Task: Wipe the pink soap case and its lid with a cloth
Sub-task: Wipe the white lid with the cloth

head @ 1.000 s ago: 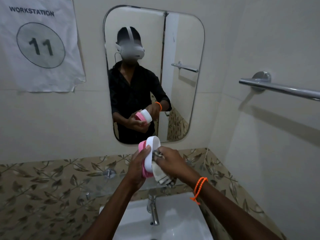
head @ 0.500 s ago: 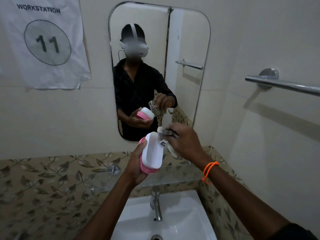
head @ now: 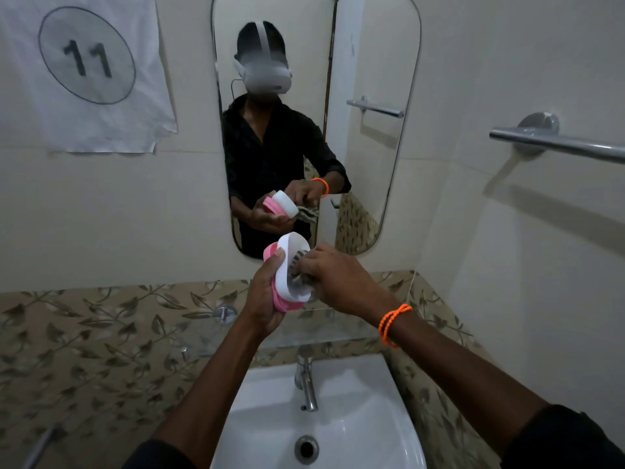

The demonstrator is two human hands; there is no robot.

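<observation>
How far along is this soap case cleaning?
Partway, it seems. The left hand holds the soap case upright above the sink, its white part nested against the pink part. The right hand presses the cloth into the white part's hollow, so that is in hand. Nothing is set down as finished; the pink part looks left to do, though I cannot tell what was wiped before.

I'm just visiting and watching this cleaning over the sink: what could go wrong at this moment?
1. The left hand grips the soap case only at one side while the right hand pushes the cloth into it; the push might knock it loose.
2. It is held above the sink, so if dropped it would probably hit the tap or basin.
</observation>
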